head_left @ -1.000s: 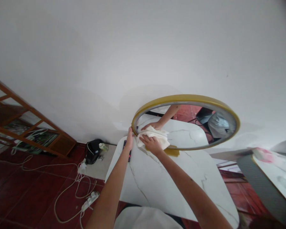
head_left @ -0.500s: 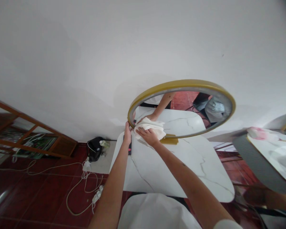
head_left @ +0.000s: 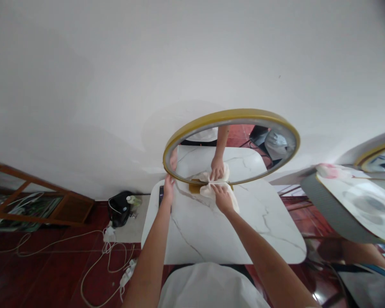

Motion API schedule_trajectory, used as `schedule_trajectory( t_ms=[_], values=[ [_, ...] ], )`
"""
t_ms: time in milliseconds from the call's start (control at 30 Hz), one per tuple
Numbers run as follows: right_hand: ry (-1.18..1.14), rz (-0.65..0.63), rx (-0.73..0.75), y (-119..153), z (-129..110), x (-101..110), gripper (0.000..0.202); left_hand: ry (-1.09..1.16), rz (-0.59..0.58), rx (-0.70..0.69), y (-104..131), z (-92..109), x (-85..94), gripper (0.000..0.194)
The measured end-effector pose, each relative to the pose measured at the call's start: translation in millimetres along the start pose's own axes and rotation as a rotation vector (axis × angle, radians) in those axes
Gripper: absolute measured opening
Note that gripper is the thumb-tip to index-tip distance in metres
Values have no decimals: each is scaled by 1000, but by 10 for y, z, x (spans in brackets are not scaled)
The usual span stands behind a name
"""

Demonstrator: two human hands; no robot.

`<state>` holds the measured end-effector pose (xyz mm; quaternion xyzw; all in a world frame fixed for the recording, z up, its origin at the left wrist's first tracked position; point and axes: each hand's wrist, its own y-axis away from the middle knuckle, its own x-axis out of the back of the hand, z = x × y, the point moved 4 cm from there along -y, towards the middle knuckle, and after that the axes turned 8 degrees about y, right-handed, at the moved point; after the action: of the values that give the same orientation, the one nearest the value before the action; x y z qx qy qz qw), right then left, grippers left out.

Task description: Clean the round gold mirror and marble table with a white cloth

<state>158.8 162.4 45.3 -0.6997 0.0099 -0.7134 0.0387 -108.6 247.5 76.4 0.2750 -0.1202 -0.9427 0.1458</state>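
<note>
A round mirror (head_left: 234, 149) with a gold frame stands on a gold base (head_left: 194, 188) on a white marble-patterned table (head_left: 205, 231). With my left hand (head_left: 168, 188) I hold the lower left edge of the frame; some of the fingers are hidden behind it. My right hand (head_left: 223, 197) has its fingers over a white cloth (head_left: 233, 201) and presses it to the lower edge of the mirror, just above the base. Beside my left hand lies a dark phone-like device (head_left: 161, 194). The mirror glass reflects my right hand and the cloth.
A white wall (head_left: 115, 85) rises behind the table. To the left are a black bag (head_left: 119, 208), a small bottle (head_left: 133, 199), white cables (head_left: 96, 261) and a wooden cabinet (head_left: 73, 208). Another table (head_left: 346, 196) stands at the right, with a person's arm (head_left: 365, 255) near it.
My right hand and the cloth have slid right along the mirror's lower edge, from beside my left hand to the base. My left hand stays at the frame. The view has shifted slightly.
</note>
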Motion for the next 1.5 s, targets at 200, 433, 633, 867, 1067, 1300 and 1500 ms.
schedule_trajectory(
  t_ms=[200, 433, 633, 867, 1067, 1300, 1500],
  values=[
    [-74, 6, -251, 145, 130, -81, 54, -61, -23, 235, 110, -617, -85, 18],
    [-209, -62, -383, 40, -119, -79, 58, -72, -29, 391, 254, -994, -268, 16],
    [-296, -108, -351, -123, -385, -92, 45, -63, -60, 408, 313, -999, -321, 23],
    [-431, -17, -551, -74, -166, -158, 45, -101, -33, 466, 235, -948, -222, 19],
    [-506, 66, -853, 103, 283, -260, 61, -88, -38, 487, 224, -978, -192, 23],
    [-572, 88, -889, 53, 237, -273, 59, -72, -29, 479, 213, -1044, -196, 31],
    [-620, 24, -670, -116, -113, -283, 44, -83, -20, 458, 166, -1094, -180, 32]
  ],
)
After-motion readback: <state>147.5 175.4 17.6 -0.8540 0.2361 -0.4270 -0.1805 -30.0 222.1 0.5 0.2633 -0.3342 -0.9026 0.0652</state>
